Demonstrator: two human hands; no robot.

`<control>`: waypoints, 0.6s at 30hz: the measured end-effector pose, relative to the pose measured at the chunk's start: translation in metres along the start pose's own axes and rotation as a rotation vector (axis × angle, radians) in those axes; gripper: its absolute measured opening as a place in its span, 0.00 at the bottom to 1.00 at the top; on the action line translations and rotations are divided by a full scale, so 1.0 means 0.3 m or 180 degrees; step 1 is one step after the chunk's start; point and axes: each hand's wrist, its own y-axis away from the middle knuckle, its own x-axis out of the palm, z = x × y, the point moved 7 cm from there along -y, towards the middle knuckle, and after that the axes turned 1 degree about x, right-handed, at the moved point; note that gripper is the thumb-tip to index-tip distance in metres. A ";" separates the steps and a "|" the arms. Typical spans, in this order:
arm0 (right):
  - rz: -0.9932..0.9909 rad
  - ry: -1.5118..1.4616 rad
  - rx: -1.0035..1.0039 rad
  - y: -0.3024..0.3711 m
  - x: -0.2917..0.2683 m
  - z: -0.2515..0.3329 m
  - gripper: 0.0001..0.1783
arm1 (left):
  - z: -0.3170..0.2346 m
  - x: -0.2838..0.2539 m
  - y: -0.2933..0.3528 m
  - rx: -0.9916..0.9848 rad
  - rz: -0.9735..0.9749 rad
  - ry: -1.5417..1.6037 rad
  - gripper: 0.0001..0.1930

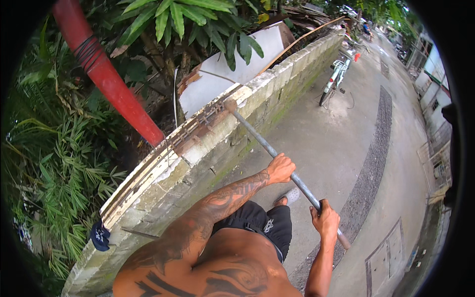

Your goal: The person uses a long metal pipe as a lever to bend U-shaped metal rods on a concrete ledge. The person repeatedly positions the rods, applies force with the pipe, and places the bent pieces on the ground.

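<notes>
Both fists are wrapped around a long grey metal bar (258,138). My left hand (281,168) grips it near the middle, and my right hand (326,218) holds it lower down, close to its rust-coloured near end. At the far end a brownish, blunt head (230,105) sits at the top of a concrete block wall (282,85); I cannot tell whether it touches. Beside that head, rusty reinforcing bars (200,120) lie exposed along the wall's broken top. Cream-painted strips (143,183) of the same edging run on toward the lower left.
A red post (116,79) wound with black wire leans by the wall. Dense plants (64,183) and a white panel (210,81) stand behind it. A dark blue cap (100,236) hangs at the wall's near end. A light green bicycle (335,78) is parked on the concrete lane (321,133).
</notes>
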 end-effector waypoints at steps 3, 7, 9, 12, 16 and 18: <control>0.0527 0.0634 0.0579 0.052 -0.015 -0.154 0.28 | 0.014 0.022 0.015 0.0021 -0.0091 0.0046 0.04; 0.0018 0.0649 0.0634 0.146 -0.029 -0.177 0.24 | 0.044 0.018 0.035 0.0003 -0.0442 -0.0008 0.04; -0.0283 0.0777 0.0591 0.195 -0.067 -0.144 0.19 | 0.019 -0.013 0.034 -0.0039 -0.0221 0.0094 0.06; -0.0337 0.0744 0.0542 0.296 -0.065 -0.066 0.17 | 0.018 -0.083 0.101 -0.0018 -0.0179 0.0146 0.06; -0.0109 0.0426 0.0773 0.503 0.015 0.028 0.16 | -0.012 -0.140 0.195 0.0204 0.0139 0.0154 0.10; -0.0058 0.0322 0.0659 0.426 -0.019 -0.010 0.16 | -0.022 -0.130 0.149 0.0123 0.0325 0.0004 0.10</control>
